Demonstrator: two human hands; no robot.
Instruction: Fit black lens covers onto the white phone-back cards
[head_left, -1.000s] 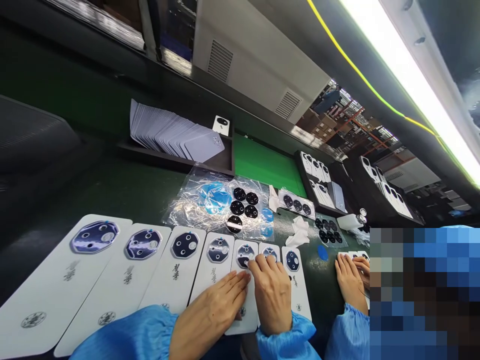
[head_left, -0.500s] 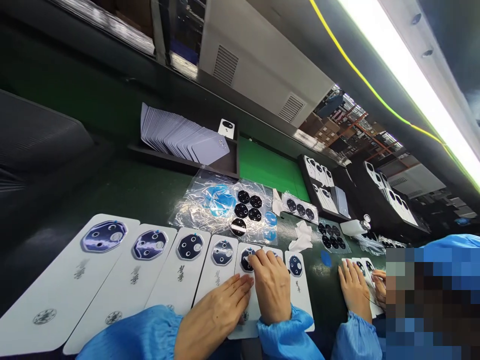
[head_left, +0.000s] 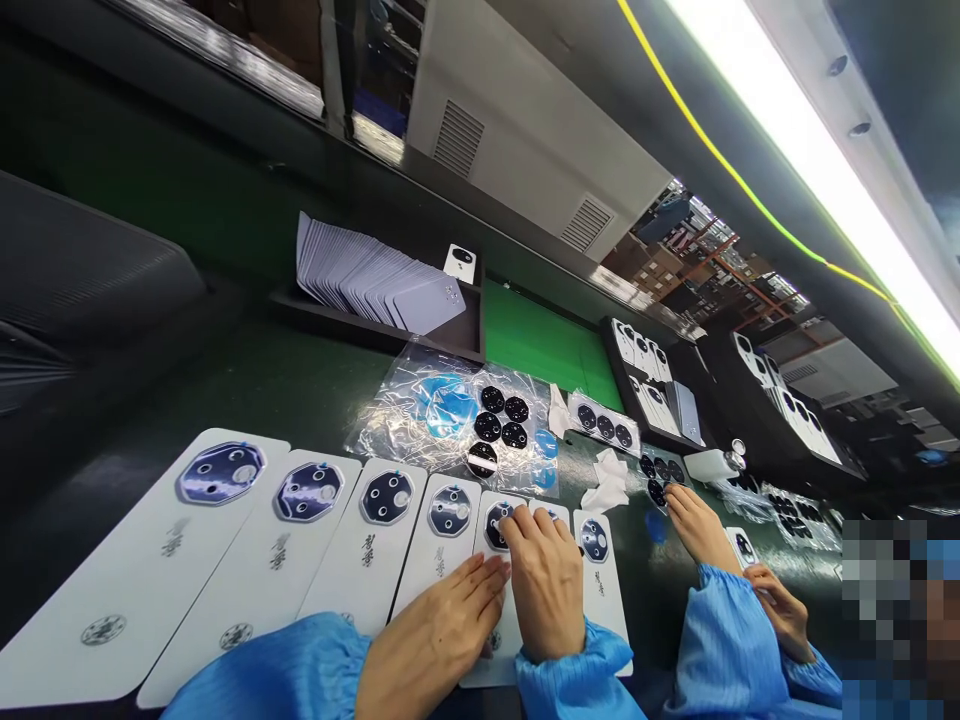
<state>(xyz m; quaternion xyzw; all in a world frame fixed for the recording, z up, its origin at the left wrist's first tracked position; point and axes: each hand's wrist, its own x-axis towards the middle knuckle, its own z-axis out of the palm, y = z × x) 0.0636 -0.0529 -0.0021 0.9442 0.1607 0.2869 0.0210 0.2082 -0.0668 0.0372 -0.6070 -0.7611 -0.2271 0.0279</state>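
Observation:
A row of white phone back covers (head_left: 247, 560) lies along the near edge of the bench, each with a dark octagonal camera plate at its top. My left hand (head_left: 435, 632) lies flat on the fifth cover (head_left: 489, 560), fingers stretched out. My right hand (head_left: 546, 580) rests beside it, fingertips pressed on that cover's camera plate (head_left: 495, 524) and the top of the cover to its right. Neither hand lifts anything. Blue sleeves cover both wrists.
Clear plastic film (head_left: 405, 410) with loose black camera plates (head_left: 499, 418) and blue tabs lies behind the row. A black tray (head_left: 390, 330) holds a fanned stack of lilac covers. A co-worker's hand (head_left: 694, 525) reaches to plates on the right; more trays stand behind.
My hands have stayed on the same cover; the view has shifted slightly. The co-worker's hand has moved from their own covers forward to the black plates.

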